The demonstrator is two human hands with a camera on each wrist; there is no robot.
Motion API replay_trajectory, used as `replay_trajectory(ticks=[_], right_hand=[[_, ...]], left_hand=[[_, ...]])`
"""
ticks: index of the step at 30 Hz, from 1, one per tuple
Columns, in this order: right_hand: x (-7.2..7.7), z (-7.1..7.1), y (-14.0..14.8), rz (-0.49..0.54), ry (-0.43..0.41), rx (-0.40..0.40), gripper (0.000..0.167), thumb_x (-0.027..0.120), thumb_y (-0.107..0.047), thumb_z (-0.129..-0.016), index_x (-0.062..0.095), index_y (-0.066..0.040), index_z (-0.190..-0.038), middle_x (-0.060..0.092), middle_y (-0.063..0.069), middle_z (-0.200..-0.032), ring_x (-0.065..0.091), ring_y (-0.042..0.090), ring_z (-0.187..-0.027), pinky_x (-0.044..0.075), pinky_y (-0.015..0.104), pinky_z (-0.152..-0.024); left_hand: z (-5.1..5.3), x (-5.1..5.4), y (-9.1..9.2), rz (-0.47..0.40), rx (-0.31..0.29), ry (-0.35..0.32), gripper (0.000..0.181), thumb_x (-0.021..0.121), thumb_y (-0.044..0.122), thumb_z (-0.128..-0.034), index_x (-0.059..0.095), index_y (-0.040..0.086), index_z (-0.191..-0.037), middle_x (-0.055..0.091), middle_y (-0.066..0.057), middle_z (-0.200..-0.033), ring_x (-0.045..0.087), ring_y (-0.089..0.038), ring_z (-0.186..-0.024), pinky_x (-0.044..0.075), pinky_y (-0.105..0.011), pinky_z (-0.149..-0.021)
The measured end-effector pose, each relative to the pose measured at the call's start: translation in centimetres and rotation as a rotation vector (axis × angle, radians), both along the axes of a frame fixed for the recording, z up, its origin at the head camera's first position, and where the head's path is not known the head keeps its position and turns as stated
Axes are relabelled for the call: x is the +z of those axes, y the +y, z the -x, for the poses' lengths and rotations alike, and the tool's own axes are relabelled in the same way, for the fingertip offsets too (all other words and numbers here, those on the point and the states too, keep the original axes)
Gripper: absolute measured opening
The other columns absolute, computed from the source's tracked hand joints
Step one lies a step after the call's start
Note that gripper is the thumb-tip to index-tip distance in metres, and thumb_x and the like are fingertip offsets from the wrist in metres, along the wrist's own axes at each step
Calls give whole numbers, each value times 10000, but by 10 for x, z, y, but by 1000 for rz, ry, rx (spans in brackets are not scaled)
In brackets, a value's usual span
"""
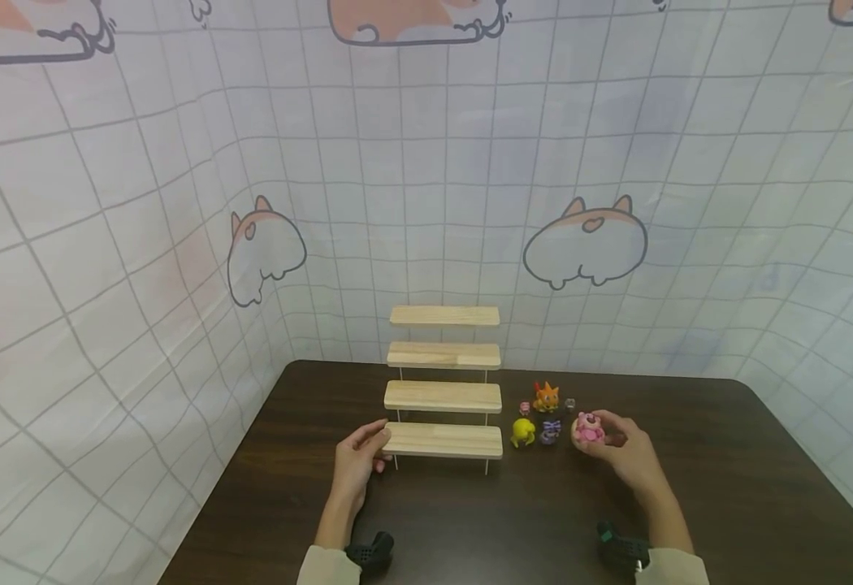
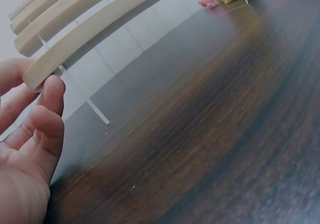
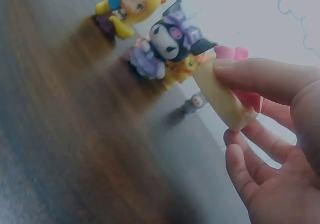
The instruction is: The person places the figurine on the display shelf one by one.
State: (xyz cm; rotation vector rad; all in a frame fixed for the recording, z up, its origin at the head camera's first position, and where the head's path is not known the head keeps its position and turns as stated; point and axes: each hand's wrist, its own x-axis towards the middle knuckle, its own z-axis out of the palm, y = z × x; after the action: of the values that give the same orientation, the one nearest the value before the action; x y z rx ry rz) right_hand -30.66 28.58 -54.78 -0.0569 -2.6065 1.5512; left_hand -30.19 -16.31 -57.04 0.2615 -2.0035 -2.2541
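At the left end of the lowest board, my left hand (image 1: 356,465) pinches the stepped wooden display rack (image 1: 444,439). The rack has several pale boards on thin legs; a board's rounded end (image 2: 37,76) lies between the fingers in the left wrist view. My right hand (image 1: 634,459) grips a pink bear figurine (image 1: 589,427) with a cream-coloured back or base (image 3: 220,96), held between thumb and fingers. In the right wrist view the thumb covers part of it. Left of this hand stand a purple-and-black figurine (image 1: 550,431) and a yellow-haired figurine (image 1: 522,432).
Behind those figurines stand an orange spiky figurine (image 1: 547,397), a tiny pink one (image 1: 525,408) and a tiny grey one (image 1: 570,403). All rest on a dark wood-grain table (image 1: 514,520). A white gridded sheet (image 1: 441,244) with corgi drawings hangs behind and along the sides.
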Motion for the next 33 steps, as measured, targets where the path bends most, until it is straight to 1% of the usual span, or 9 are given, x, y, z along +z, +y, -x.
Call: replay_trajectory(ticks=[3,6,10,14,18,21,24,28,33], right_hand=[[5,0,-1,-10,25,2,687,852,-276,-854,553,-76,-1439,499,212,-1395,594,214,-1056,521,235,-762],[12,-2,-2,-20,49,8,688,846,-302,-860,551,-80,-1440,505,197,-1380,587,206,-1045,524,232,-761],[22,-4,-5,-13,73,17,694,842,-317,-864,546,-87,-1448,504,189,-1380,576,252,-1069,525,230,-766],[30,-6,-8,-21,76,20,709,834,-351,-868,536,-107,-1463,501,184,-1397,565,305,-1126,518,244,-783],[37,-8,-12,-37,82,20,707,829,-356,-873,535,-110,-1467,504,186,-1402,574,328,-1147,517,245,-793],[42,-10,-17,-22,82,28,703,835,-332,-869,537,-112,-1467,501,186,-1410,577,329,-1150,520,239,-798],[47,-12,-23,-9,77,36,712,839,-348,-863,537,-124,-1468,499,182,-1419,574,341,-1170,520,263,-821],[51,-13,-29,-5,89,47,717,838,-372,-860,540,-130,-1466,502,181,-1421,570,378,-1202,527,325,-863],[58,-14,-35,11,109,52,716,850,-357,-850,549,-126,-1458,518,172,-1402,578,393,-1220,527,325,-873]], left_hand=[[1,-1,-1,-12,-9,4,357,736,203,-956,698,57,-1280,728,-8,-874,646,-118,-643,467,-195,-508],[0,-1,-2,-19,-19,9,358,731,170,-955,689,50,-1289,728,-3,-857,653,-119,-643,468,-195,-511],[-1,0,-3,-28,-31,19,363,733,142,-946,683,48,-1294,724,-2,-830,660,-124,-644,469,-197,-512],[-2,1,-3,-29,-43,22,389,738,146,-945,669,37,-1312,721,3,-832,664,-122,-650,470,-195,-517],[-2,2,-3,-24,-44,15,402,737,149,-946,661,33,-1324,728,4,-853,665,-119,-659,471,-195,-519],[-2,2,-4,-26,-42,10,399,737,152,-947,666,38,-1322,734,-2,-864,667,-120,-662,470,-194,-519],[-3,2,-4,-30,-43,12,413,736,162,-951,659,23,-1332,739,-10,-878,670,-120,-665,469,-194,-520],[-4,3,-4,-36,-43,14,422,742,166,-947,661,20,-1335,732,-16,-888,675,-120,-666,468,-191,-520],[-4,3,-5,-39,-47,20,418,753,165,-939,674,32,-1328,710,-15,-889,679,-116,-665,466,-183,-521]])
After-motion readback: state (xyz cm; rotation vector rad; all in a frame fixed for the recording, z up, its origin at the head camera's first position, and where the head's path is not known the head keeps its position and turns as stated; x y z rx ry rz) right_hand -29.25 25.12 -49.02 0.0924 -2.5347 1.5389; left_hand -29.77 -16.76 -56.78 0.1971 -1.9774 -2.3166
